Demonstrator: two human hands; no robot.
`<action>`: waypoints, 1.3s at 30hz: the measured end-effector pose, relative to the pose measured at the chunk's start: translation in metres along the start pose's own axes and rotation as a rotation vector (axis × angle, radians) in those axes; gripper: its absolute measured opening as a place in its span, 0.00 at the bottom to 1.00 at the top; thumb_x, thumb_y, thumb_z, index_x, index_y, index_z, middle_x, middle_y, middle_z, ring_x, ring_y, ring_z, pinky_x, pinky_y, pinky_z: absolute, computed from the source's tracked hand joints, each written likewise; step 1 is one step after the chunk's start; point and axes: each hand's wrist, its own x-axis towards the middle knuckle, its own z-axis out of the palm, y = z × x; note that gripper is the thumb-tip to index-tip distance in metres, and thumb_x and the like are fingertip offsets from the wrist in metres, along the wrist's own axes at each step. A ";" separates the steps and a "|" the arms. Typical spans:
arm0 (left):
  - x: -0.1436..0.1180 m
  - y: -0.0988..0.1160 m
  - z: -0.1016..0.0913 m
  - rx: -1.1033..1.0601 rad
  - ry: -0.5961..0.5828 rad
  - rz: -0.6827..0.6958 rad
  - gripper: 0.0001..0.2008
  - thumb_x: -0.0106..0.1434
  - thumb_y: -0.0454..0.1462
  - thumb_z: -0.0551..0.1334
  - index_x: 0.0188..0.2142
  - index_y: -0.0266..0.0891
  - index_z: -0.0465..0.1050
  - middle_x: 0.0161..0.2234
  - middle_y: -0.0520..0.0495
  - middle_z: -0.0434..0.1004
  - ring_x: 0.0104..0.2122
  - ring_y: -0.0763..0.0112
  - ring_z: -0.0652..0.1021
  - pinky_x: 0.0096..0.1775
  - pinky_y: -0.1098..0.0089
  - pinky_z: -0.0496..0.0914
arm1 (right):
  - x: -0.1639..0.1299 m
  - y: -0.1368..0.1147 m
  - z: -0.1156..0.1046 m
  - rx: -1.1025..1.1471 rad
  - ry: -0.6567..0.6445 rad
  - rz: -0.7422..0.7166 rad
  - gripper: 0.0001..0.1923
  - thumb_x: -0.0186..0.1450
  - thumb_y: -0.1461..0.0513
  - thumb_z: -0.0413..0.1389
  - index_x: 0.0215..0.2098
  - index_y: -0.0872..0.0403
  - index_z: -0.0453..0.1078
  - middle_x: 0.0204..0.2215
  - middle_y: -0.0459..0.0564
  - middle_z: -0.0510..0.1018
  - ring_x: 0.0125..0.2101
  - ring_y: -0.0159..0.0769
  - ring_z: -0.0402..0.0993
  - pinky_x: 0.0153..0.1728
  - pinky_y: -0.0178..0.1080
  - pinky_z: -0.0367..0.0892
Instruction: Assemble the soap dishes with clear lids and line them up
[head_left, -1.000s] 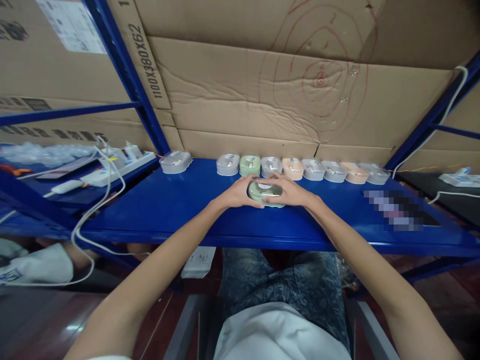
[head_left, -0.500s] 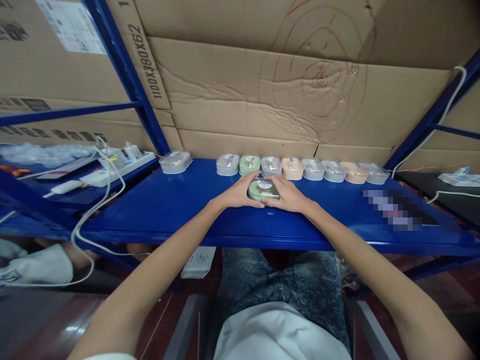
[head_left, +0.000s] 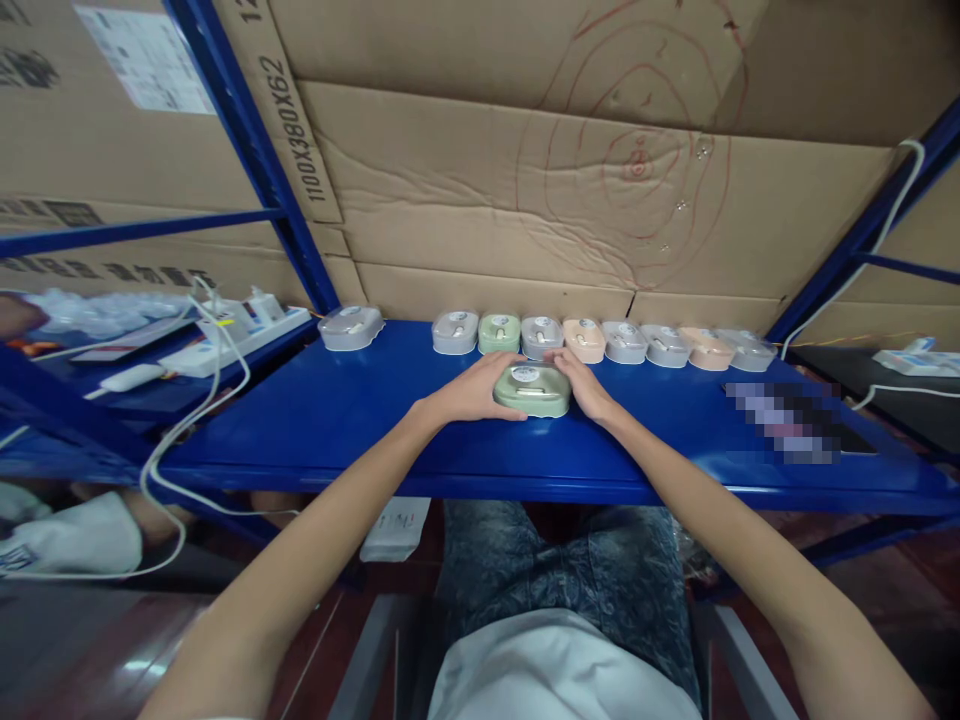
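A small green case with a clear lid [head_left: 532, 389] lies flat on the blue metal shelf [head_left: 360, 420], held between both my hands. My left hand [head_left: 472, 392] grips its left end. My right hand [head_left: 583, 385] holds its right end, fingers reaching toward the back. Behind it, along the cardboard wall, stands a row of several similar cases [head_left: 600, 340] in grey, green and peach. One more grey case [head_left: 350, 326] sits apart at the back left.
A white power strip [head_left: 240, 330] with plugs and white cables [head_left: 180, 440] lies on the neighbouring shelf at left, beside plastic bags. Large cardboard boxes [head_left: 525, 180] close off the back. A blurred flat object [head_left: 787, 420] lies on the right. Another person's sleeve shows lower left.
The green case has been lowered flat onto the shelf. My right hand has slid off its top to its right end; my left hand stays at the left end.
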 end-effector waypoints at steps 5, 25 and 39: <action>-0.034 0.022 -0.018 0.281 0.027 -0.183 0.42 0.54 0.61 0.77 0.60 0.45 0.72 0.57 0.34 0.80 0.57 0.31 0.79 0.58 0.41 0.75 | 0.005 0.017 0.004 0.037 0.023 0.032 0.41 0.76 0.30 0.37 0.59 0.49 0.73 0.58 0.58 0.81 0.53 0.47 0.81 0.58 0.51 0.77; -0.105 -0.013 -0.082 0.849 0.023 -0.788 0.39 0.73 0.50 0.62 0.76 0.34 0.61 0.64 0.19 0.71 0.63 0.22 0.73 0.59 0.38 0.71 | -0.003 -0.006 0.007 -0.104 0.020 -0.053 0.36 0.77 0.31 0.41 0.45 0.48 0.76 0.46 0.55 0.82 0.49 0.50 0.78 0.58 0.55 0.71; -0.025 -0.078 -0.090 0.940 0.024 -0.663 0.29 0.72 0.41 0.64 0.68 0.29 0.68 0.65 0.22 0.74 0.68 0.34 0.66 0.64 0.44 0.64 | -0.004 -0.009 0.008 -0.166 0.013 -0.118 0.33 0.80 0.34 0.42 0.45 0.49 0.75 0.47 0.55 0.82 0.52 0.50 0.78 0.59 0.51 0.70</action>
